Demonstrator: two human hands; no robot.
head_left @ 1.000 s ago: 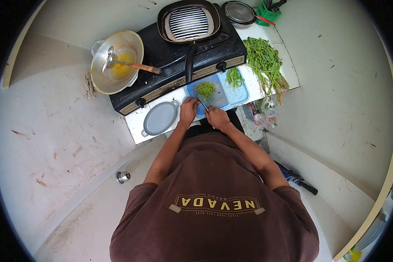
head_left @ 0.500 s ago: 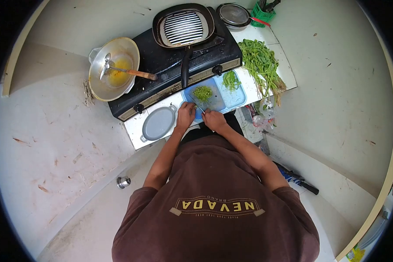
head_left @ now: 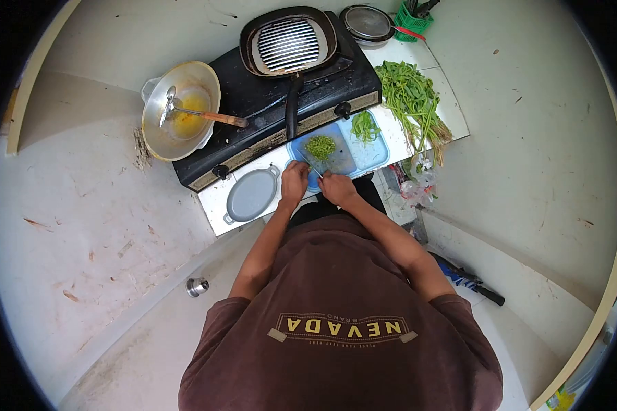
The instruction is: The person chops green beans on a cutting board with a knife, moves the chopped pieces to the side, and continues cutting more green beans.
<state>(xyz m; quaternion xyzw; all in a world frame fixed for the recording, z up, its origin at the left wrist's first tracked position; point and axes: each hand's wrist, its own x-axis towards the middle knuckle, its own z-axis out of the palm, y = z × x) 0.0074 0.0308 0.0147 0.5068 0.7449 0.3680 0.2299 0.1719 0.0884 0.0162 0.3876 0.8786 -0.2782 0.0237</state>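
Observation:
My right hand [head_left: 337, 189] is closed around a knife [head_left: 316, 170], and most of the handle is hidden in the fist. The thin blade points up and left over the blue cutting board [head_left: 375, 159]. Beside the blade tip, at the board's left edge, my left hand [head_left: 295, 181] has its fingers curled down; whatever is under them is too small to make out. A heap of finely chopped greens [head_left: 319, 147] lies on the board just beyond both hands. Longer cut green leaves [head_left: 365, 127] rest in the board's far right corner.
Behind the board stands a black gas stove [head_left: 253, 103] carrying a grill pan [head_left: 288, 41], its handle reaching toward the board. A wok [head_left: 159, 137] with a ladle [head_left: 206, 115] sits left. A grey oval plate [head_left: 252, 195] is left; a leafy bunch [head_left: 411, 96] is right.
The whole view has shifted slightly right and down. Both hands keep nearly the same place on the board, and the chopped heap looks the same.

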